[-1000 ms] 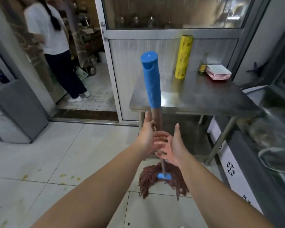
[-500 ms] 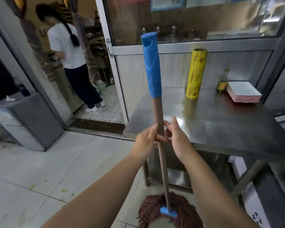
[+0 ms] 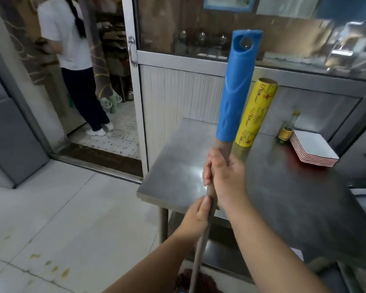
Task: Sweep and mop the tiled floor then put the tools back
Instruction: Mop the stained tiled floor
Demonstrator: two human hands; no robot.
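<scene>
Pale floor tiles are filling the near left, with a steel table standing to the right. Rising upright in front of that table, the mop is tilting slightly right. Just under its blue grip, the right hand is wrapping the wooden shaft, while the left hand is curling round it directly below, nearer the mop head.

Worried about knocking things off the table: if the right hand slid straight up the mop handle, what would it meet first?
The right hand would first meet the blue grip just above it.
</scene>
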